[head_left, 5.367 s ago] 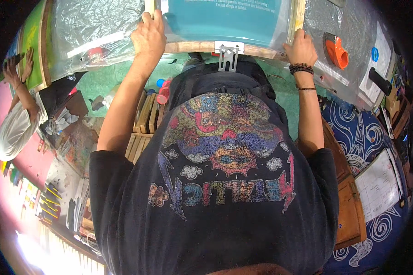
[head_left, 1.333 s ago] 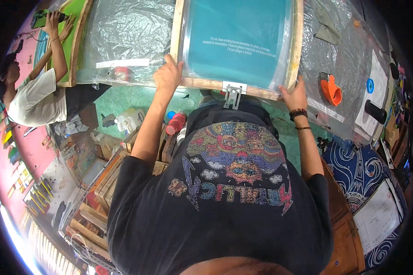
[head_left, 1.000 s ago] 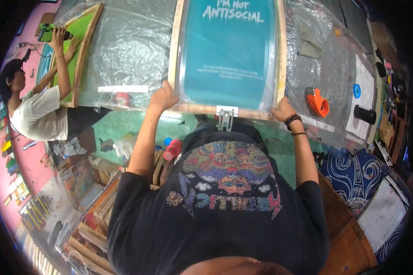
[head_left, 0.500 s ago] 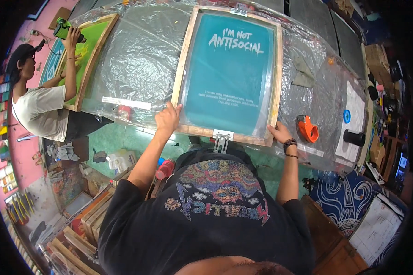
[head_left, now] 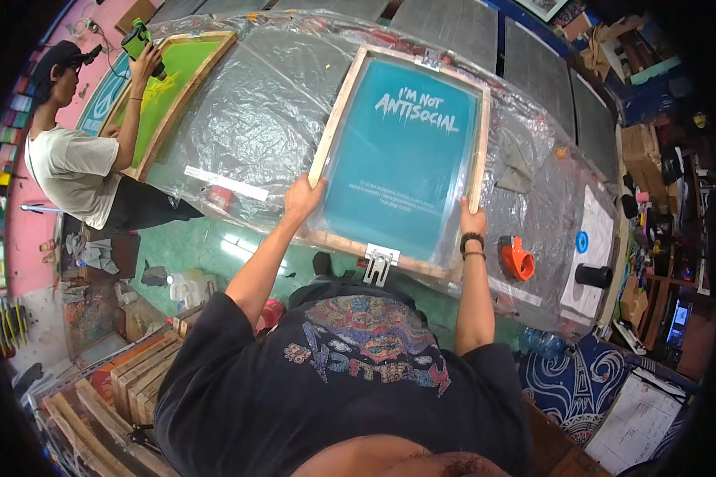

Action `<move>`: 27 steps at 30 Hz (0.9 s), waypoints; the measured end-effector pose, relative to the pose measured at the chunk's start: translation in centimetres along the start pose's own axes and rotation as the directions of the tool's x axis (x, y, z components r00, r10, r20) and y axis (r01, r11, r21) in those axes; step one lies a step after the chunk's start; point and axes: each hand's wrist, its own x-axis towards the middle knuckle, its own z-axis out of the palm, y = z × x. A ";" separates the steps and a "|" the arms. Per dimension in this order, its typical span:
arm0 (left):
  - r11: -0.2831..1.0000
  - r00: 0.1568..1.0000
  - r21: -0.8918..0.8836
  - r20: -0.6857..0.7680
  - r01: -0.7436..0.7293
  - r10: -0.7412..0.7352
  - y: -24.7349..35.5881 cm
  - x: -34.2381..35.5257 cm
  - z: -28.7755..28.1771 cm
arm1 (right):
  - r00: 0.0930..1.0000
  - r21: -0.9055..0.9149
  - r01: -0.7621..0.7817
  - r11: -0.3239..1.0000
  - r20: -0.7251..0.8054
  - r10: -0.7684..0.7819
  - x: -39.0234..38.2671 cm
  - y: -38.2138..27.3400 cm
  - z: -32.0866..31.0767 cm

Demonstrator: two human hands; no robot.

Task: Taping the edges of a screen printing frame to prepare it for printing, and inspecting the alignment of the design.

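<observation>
The teal screen frame point(head_left: 402, 159), tilted up moments earlier, lay flat on the plastic-covered table point(head_left: 247, 127) (print position), left hand point(head_left: 301, 199) and right hand point(head_left: 471, 216) gripping its sides.

Two wood-framed printing screens — one teal screen point(head_left: 402, 159), one green screen point(head_left: 167, 87). One orange tape dispenser point(head_left: 517, 258). One black cylinder point(head_left: 594, 276). Two people in view — one co-worker point(head_left: 72, 159).
</observation>
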 end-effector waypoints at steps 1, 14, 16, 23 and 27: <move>1.000 1.000 -0.005 0.004 0.000 0.000 -0.3 0.3 -0.7 | 0.999 -0.066 -0.015 0.998 0.039 0.018 -0.8 -1.5 -0.5; 0.791 0.781 -0.329 -0.561 -0.516 0.276 11.5 2.8 -13.2 | 0.809 0.426 0.557 0.713 -0.474 -0.348 0.2 -13.9 -13.0; 0.553 0.631 -0.397 -0.701 -0.733 0.333 16.2 3.0 -17.4 | 0.744 0.502 0.650 0.571 -0.575 -0.341 2.6 -16.9 -15.4; 0.052 0.811 -0.829 -0.529 -0.557 0.251 25.1 4.2 -29.7 | 0.822 0.852 0.510 -0.119 -0.524 -0.226 -0.4 -30.3 -30.0; 0.005 0.811 -0.843 -0.516 -0.538 0.278 25.8 6.6 -31.3 | 0.760 0.775 0.543 -0.325 -0.617 -0.203 0.8 -30.5 -29.8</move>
